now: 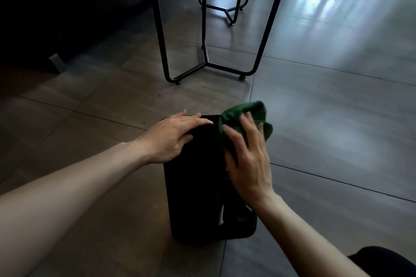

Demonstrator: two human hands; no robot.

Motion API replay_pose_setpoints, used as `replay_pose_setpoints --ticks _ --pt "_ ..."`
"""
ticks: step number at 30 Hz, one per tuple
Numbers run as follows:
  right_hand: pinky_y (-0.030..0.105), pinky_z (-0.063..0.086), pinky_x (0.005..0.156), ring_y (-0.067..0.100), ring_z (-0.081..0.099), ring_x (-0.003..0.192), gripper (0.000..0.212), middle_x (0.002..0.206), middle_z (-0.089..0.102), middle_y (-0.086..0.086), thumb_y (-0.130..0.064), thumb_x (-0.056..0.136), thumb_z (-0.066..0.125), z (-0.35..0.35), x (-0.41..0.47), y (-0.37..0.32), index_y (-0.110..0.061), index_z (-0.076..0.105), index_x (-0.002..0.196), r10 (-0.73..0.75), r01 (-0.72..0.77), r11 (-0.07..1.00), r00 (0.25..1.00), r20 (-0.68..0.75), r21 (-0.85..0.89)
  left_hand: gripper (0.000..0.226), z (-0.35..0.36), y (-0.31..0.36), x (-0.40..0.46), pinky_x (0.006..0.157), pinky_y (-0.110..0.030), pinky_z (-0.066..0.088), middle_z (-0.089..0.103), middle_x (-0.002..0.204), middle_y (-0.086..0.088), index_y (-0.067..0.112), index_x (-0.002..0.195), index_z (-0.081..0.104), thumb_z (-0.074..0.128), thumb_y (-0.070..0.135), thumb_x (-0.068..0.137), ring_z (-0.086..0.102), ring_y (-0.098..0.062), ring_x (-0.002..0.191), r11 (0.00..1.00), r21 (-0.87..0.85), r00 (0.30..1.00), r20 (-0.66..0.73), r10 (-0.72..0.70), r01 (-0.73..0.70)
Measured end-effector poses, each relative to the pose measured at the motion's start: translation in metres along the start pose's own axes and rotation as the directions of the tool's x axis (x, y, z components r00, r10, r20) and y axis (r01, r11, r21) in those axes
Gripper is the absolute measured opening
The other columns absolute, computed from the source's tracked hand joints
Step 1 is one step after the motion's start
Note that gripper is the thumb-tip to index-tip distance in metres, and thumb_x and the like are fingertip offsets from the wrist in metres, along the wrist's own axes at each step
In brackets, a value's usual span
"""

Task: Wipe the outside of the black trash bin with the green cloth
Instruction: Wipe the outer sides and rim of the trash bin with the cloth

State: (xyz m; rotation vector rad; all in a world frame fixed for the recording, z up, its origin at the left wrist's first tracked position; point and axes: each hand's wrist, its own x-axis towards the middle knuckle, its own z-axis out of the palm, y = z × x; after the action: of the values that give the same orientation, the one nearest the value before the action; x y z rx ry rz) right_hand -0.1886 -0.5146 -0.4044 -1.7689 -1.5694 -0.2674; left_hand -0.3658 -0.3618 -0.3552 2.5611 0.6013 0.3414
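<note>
The left hand [174, 136] lies flat, fingers together, on the black trash bin [198, 186]; at three o'clock, the right hand [246, 159] presses the green cloth [245, 117], fingers spread. No lettering is legible.

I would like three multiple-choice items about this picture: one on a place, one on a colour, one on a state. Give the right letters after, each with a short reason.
1. Where is the left hand?
A. flat on the floor
B. on the far left part of the black trash bin
C. on the sofa

2. What colour is the cloth?
A. green
B. white
C. red

3. How does the right hand hold the cloth?
A. it dangles from two fingertips
B. it lies loose on the floor
C. bunched under spread fingers against the bin's right side

Answers: 1 B, the palm rests on the bin's dark edge. 2 A, it is clearly green. 3 C, the fingers press the cloth to the bin.
</note>
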Motion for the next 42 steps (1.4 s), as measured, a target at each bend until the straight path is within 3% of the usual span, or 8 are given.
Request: replay_pose_setpoints --ticks 4,10,17,22,30,33,38,42 --pt "0.058 0.033 0.12 0.039 0.046 0.143 0.048 0.149 0.054 0.017 -0.017 0.094 0.063 0.019 -0.061 -0.009 -0.021 0.061 0.142 -0.305 0.328 0.942 0.927 0.219 -0.077 0.059 0.0 0.001 0.001 0.12 -0.013 0.007 0.052 0.15 0.004 0.032 0.146 0.047 0.053 -0.001 0.097 0.029 0.003 0.144 1.0 -0.003 1.0 0.007 0.0 0.0" --pt "0.054 0.02 0.125 0.03 0.042 0.147 0.042 0.157 0.044 0.005 -0.024 0.103 0.051 0.026 -0.138 0.016 -0.031 0.049 0.144 -0.606 0.759 0.649 0.558 0.568 -0.054 0.059 0.0 -0.003 0.001 0.126 -0.035 0.016 0.049 0.153 0.005 0.04 0.146 0.044 0.053 0.005 0.098 0.03 -0.008 0.149 1.0 -0.009 0.999 0.034 -0.021 0.021" --pt "0.057 0.035 0.119 0.038 0.052 0.138 0.038 0.145 0.058 0.014 -0.018 0.102 0.057 -0.002 -0.037 0.022 -0.022 0.062 0.14 -0.282 0.296 0.95 0.95 0.13 -0.102 0.06 0.001 0.0 0.008 0.126 -0.034 0.016 0.053 0.149 0.003 0.037 0.143 0.048 0.054 0.0 0.096 0.033 -0.008 0.148 1.0 -0.015 1.0 0.03 0.003 -0.003" --pt "0.062 0.028 0.122 0.035 0.03 0.154 0.053 0.157 0.046 0.017 -0.01 0.096 0.066 0.008 -0.024 0.004 -0.018 0.056 0.148 -0.146 0.149 0.982 0.989 0.03 -0.118 0.06 0.0 0.0 0.009 0.126 -0.035 0.016 0.053 0.15 0.003 0.038 0.143 0.047 0.054 0.001 0.096 0.033 -0.01 0.148 1.0 -0.016 1.0 0.028 -0.006 0.006" --pt "0.049 0.037 0.12 0.027 0.046 0.139 0.042 0.151 0.047 0.0 -0.024 0.103 0.053 0.036 -0.145 0.022 -0.032 0.049 0.144 -0.68 0.838 0.546 0.449 0.58 -0.009 0.059 0.0 0.001 0.006 0.126 -0.036 0.016 0.052 0.15 0.007 0.041 0.143 0.047 0.053 0.004 0.098 0.032 -0.007 0.148 1.0 -0.017 0.999 0.043 -0.011 0.012" --pt "0.055 0.026 0.125 0.032 0.049 0.14 0.036 0.147 0.055 0.005 -0.021 0.105 0.052 0.026 -0.11 0.027 -0.028 0.055 0.14 -0.679 0.783 0.622 0.549 0.487 -0.017 0.059 -0.001 0.002 0.005 0.126 -0.033 0.015 0.053 0.149 0.006 0.038 0.143 0.048 0.053 0.002 0.097 0.034 -0.006 0.147 1.0 -0.022 0.999 0.034 -0.004 0.004" --pt "0.058 0.027 0.124 0.038 0.037 0.149 0.044 0.154 0.045 0.019 -0.016 0.102 0.06 0.0 -0.017 0.023 -0.024 0.058 0.145 -0.305 0.315 0.946 0.946 0.113 -0.078 0.057 0.0 0.001 0.006 0.121 -0.012 0.007 0.051 0.151 0.001 0.031 0.144 0.05 0.056 0.0 0.096 0.03 -0.002 0.145 1.0 -0.013 1.0 -0.016 -0.004 0.003" --pt "0.061 0.027 0.123 0.037 0.027 0.155 0.049 0.157 0.042 0.021 -0.015 0.101 0.061 0.006 -0.014 0.005 -0.02 0.055 0.149 -0.106 0.106 0.992 0.994 -0.002 -0.072 0.058 -0.001 0.0 0.007 0.125 -0.027 0.014 0.05 0.152 0.002 0.035 0.144 0.048 0.055 0.003 0.097 0.035 -0.009 0.147 1.0 -0.003 1.0 0.004 -0.012 0.012"
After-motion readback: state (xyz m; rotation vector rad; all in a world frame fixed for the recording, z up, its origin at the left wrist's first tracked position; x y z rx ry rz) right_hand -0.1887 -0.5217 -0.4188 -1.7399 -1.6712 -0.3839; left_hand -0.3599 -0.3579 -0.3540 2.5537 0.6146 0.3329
